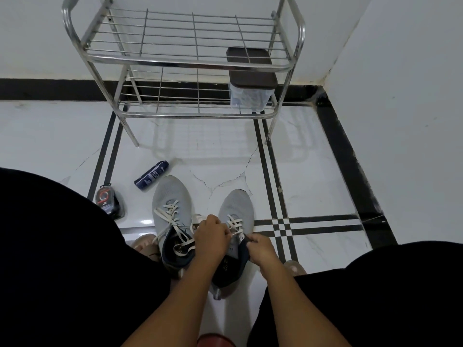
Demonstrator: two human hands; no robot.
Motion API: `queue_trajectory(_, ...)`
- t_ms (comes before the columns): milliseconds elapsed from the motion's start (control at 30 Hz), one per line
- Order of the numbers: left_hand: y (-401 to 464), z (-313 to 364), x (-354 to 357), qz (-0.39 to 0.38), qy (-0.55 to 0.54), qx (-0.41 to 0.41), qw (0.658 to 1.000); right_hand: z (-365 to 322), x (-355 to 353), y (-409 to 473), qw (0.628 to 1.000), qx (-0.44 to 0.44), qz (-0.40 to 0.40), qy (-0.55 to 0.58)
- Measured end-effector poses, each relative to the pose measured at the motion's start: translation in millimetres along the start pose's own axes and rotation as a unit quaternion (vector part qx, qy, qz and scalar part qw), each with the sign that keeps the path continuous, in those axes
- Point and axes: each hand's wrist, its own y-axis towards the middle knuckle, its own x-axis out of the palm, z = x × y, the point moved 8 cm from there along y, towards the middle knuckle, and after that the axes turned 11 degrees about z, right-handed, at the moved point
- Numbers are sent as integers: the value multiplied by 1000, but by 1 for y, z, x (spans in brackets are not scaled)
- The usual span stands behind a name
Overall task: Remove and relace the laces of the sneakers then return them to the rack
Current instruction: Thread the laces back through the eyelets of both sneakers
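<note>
Floor [313, 171]: we sit on white tile with black stripes; steel rack [180, 63] at upper centre.
Left hand [211, 236]: we pinch the lace [235, 225].
Right hand [261, 249]: we grip the right sneaker [236, 204] collar.

Left sneaker [171, 196]: light grey with a dark blue inside, flat on the white floor, toe toward the rack; its white laces [170, 216] are loose.
Right sneaker [236, 206]: same colours, just beside it.
Rack [185, 62]: shiny metal, two wire shelves, against the wall.
</note>
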Motion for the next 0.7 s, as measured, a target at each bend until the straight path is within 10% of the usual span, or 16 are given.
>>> queue_trajectory(700, -8, 8, 20, -40, -4, 24, 999, 6, 9, 10, 998, 25, -38, 37)
